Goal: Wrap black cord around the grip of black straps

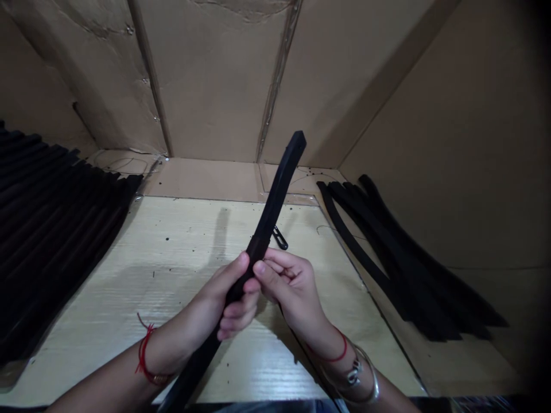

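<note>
A long black strip [275,198], slightly bent near its far end, slants up from the table's front edge. My left hand [230,301] is wrapped round its middle, thumb on top. Just to the right, my right hand [288,281] pinches the same strip between thumb and fingers, near an edge where the strip looks thicker, like a sleeve or covering. Behind the strip on the table lies a small black slotted tool [279,237], partly hidden; I cannot tell its kind.
Many similar black strips [51,229] lie stacked in a row on the left. A looser bunch of black strips [400,269] rests on the right. Cardboard walls [215,80] enclose the back and right of the pale table board [172,275]. Dark specks and thin threads are scattered about.
</note>
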The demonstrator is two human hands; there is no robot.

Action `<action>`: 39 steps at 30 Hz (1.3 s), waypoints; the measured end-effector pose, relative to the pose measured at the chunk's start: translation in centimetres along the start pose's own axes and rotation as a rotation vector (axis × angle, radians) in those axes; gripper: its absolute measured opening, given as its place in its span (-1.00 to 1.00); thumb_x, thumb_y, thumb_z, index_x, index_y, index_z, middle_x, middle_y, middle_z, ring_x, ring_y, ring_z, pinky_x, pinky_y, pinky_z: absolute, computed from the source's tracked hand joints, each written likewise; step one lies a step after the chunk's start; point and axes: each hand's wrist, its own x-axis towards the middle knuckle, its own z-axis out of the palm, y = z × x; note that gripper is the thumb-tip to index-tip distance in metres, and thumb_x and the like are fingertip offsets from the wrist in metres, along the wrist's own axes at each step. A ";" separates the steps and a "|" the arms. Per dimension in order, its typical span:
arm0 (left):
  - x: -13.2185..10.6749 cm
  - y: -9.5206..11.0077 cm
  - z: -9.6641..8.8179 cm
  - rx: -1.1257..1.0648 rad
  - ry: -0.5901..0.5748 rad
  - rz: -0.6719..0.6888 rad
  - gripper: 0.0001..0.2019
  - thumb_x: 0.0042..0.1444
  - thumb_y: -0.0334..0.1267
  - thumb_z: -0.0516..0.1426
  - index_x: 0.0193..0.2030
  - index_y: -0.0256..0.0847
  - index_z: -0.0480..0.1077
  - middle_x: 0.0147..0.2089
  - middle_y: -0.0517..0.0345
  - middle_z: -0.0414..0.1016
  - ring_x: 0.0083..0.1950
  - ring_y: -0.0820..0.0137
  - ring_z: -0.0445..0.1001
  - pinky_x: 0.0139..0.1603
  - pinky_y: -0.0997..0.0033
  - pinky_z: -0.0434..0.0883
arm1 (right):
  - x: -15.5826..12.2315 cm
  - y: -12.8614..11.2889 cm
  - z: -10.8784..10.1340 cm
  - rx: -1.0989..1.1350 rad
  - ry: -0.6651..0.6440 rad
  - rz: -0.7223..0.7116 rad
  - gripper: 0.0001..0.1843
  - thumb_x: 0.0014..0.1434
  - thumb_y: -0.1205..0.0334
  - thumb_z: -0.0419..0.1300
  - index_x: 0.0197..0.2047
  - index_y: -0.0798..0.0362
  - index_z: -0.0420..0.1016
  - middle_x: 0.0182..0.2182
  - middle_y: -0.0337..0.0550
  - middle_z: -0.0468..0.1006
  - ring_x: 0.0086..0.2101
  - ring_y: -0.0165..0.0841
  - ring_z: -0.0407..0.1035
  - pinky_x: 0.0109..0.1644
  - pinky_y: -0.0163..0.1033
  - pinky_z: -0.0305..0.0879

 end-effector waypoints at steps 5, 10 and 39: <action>0.1 0.0 -0.7 -0.320 -0.260 -0.091 -0.52 0.13 0.20 0.12 -0.45 -0.21 0.15 -0.73 0.44 -0.04 -0.77 0.63 -0.20 -0.86 0.70 -0.08 | -0.1 -0.1 0.0 -0.018 -0.038 -0.063 -0.79 0.17 0.11 0.26 -0.31 0.09 0.57 -0.69 -0.41 0.15 -0.68 -0.58 -0.12 -0.64 -0.40 -0.17; 0.3 -0.2 -1.1 -0.412 -0.366 -0.106 -0.53 0.19 0.15 0.09 -0.46 -0.24 0.21 -0.72 0.41 -0.02 -0.77 0.63 -0.18 -0.86 0.70 -0.08 | -0.2 -0.2 -0.1 -0.068 -0.014 -0.070 -0.74 0.17 0.11 0.24 -0.44 0.12 0.46 -0.70 -0.36 0.29 -0.69 -0.58 -0.09 -0.66 -0.40 -0.19; -0.1 1.1 0.0 0.243 0.241 0.153 -0.55 0.23 0.14 0.04 -0.37 -0.28 0.31 -0.65 0.27 0.26 -0.71 0.55 0.25 -0.75 0.66 0.23 | 0.9 0.6 -0.6 0.059 -0.047 0.035 -0.62 0.17 0.00 0.25 -0.49 0.13 0.41 -0.72 -0.41 0.14 -0.70 -0.59 -0.15 -0.65 -0.40 -0.23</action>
